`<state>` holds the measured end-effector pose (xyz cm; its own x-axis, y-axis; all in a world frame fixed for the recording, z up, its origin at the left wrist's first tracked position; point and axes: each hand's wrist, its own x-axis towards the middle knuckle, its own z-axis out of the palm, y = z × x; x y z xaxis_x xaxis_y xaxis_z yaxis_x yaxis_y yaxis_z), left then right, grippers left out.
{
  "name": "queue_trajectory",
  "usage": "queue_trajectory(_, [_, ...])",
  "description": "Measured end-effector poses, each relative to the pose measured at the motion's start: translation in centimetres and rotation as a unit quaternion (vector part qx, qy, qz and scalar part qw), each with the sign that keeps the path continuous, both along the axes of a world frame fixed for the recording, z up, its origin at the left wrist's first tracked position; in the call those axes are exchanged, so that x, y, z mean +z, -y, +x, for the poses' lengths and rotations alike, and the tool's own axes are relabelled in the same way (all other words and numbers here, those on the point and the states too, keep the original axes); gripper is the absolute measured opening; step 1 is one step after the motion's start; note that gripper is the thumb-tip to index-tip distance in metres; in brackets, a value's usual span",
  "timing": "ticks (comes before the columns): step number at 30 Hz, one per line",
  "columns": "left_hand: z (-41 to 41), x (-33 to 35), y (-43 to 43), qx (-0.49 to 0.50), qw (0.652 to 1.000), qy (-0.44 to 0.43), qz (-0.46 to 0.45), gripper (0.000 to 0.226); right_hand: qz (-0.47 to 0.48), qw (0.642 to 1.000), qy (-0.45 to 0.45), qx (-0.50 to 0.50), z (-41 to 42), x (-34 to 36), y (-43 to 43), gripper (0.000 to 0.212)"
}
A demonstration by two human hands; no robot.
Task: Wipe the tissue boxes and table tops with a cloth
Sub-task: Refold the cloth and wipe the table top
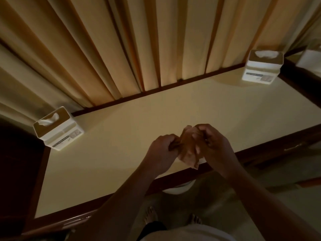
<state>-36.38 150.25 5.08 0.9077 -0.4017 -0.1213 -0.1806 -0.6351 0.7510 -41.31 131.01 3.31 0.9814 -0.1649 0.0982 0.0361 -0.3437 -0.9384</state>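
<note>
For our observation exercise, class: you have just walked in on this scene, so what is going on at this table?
A person stands at a cream table top, gripping a brownish cloth with the left hand and right hand over the near edge, apparently bunching or folding it. The left tissue box and right tissue box stand at the far corners, and neither hand touches them. Curtains hang behind the table.

left tissue box point(60, 129) label: unreadable | right tissue box point(263, 67) label: unreadable

The single head-worn camera looks steeply down, close above the table top point(121, 136) toward the curtains point(104, 49).
</note>
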Motion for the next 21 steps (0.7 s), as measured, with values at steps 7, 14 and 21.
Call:
queue_trajectory(7, [3.0,-0.2,0.7,-0.069,0.993,0.061,0.075,0.009,0.052,0.996,-0.017,-0.072,1.4,-0.2,0.7,0.012])
queue_trajectory(14, [5.8,1.0,1.6,0.051,0.993,0.101,-0.023,0.006,0.030,0.992,0.016,-0.123,5.1,0.9,2.7,0.006])
queue_trajectory(21, [5.1,3.3,1.7,0.097,0.974,0.156,-0.132,0.008,-0.047,0.987,0.121,-0.093,3.1,4.0,2.5,0.006])
